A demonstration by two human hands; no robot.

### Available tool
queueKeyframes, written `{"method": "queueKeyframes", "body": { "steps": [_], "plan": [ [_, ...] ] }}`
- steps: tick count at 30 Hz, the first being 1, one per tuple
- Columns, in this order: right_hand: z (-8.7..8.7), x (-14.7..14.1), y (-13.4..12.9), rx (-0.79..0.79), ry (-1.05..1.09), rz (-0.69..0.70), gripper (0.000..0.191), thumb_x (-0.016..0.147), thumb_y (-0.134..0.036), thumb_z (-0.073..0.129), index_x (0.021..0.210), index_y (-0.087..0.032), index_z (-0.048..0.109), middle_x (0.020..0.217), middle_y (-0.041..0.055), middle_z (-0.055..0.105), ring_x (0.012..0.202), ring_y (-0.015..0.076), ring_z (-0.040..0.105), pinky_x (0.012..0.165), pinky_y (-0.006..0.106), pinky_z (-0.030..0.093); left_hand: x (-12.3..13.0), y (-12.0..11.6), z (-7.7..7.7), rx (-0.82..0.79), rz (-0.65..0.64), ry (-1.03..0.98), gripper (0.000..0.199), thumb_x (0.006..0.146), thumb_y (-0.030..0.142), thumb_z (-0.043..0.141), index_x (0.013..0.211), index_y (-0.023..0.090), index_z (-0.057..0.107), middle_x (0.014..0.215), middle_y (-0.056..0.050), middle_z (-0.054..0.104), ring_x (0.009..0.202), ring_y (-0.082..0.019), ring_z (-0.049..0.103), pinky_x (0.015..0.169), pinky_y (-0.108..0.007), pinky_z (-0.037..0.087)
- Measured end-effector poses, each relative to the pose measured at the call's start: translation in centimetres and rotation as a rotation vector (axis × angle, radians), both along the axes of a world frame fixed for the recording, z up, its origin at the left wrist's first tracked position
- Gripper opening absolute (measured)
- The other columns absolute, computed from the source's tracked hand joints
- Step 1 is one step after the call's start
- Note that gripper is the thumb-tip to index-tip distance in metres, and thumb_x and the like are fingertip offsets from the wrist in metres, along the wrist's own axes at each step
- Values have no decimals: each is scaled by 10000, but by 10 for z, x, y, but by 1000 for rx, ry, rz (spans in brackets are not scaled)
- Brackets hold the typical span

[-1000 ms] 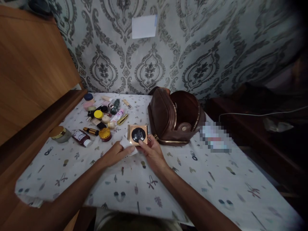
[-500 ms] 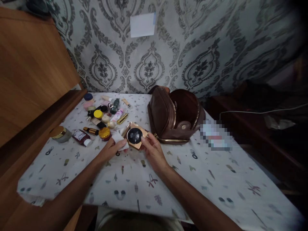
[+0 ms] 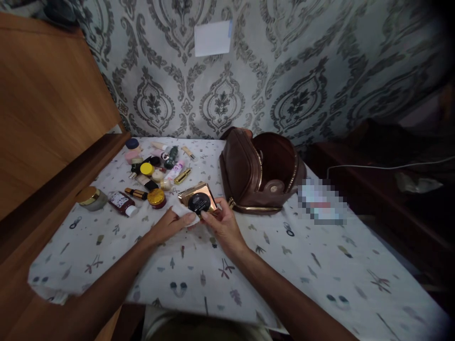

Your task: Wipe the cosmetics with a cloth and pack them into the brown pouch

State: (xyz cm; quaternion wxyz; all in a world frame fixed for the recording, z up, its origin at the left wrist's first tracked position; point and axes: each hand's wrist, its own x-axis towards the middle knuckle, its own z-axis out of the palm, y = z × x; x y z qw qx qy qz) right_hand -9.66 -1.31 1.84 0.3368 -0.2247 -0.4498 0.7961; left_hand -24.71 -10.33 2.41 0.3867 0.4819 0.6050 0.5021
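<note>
My right hand (image 3: 225,221) pinches the compact (image 3: 209,190), thumb pressed on the front near the edge of its round black disc and fingers behind the right side. The compact is square and gold, held tilted above the table (image 3: 270,279), its disc facing me. My left hand (image 3: 172,226) pinches a white wipe (image 3: 185,215), thumb on top; the wipe sits at the compact's 8 o'clock corner, though I cannot tell how hard it presses there.

Taking the compact as the middle of the clock, with the wall (image 3: 222,102) at 12, the brown bag (image 3: 240,166) stands at 1 to 2 o'clock, unzipped and gaping, near my right fingers. A gold tube (image 3: 182,176) lies at 11. The amber jar (image 3: 157,199) is at 9, near my left hand, and beyond it, the same way, come the red bottle (image 3: 121,202), on its side with its white cap towards me, and the wide jar (image 3: 94,201). A yellow lid (image 3: 147,168) shows at 10, amid a crowd of small tubes and pots. At 3 o'clock, past the bag, lies something blurred into squares (image 3: 322,202), which I cannot make out.
</note>
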Motion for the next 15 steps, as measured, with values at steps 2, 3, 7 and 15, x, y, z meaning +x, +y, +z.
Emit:
{"method": "queueKeyframes", "body": {
  "steps": [2, 3, 7, 15],
  "plan": [
    [-1, 0, 1, 8, -6, -28, 382, 627, -344, 873, 846, -249, 574, 839, -42, 678, 703, 126, 626, 671, 254, 536, 4, 0, 2, -9, -23, -6, 443, 828, 566, 638, 983, 153, 685, 948, -60, 723, 908, -227, 642, 813, -342, 529],
    [-1, 0, 1, 4, -7, -32, 372, 627, -344, 873, 848, -246, 589, 858, -39, 672, 723, 126, 627, 679, 251, 541, 5, 1, 3, -11, -27, -22, 451, 819, 544, 661, 1039, 150, 685, 1002, -71, 730, 960, -245, 647, 845, -357, 532],
    [1, -1, 2, -29, 1, -19, 434, 641, -338, 868, 1012, -257, 660, 975, -11, 688, 847, 142, 646, 767, 253, 539, 9, 3, 4, 13, 24, -25, 508, 791, 472, 719, 1167, 137, 648, 1132, -109, 723, 1073, -275, 645, 939, -386, 518],
    [0, 0, -2, -238, 94, 43, 579, 614, -453, 879, 1104, -268, 633, 1097, 9, 702, 1010, 191, 655, 896, 328, 534, -1, 3, -9, 76, 48, 611, 291, 848, 383, 633, 1058, 182, 621, 929, -64, 695, 808, -214, 636, 808, -349, 513]
  ]
}}
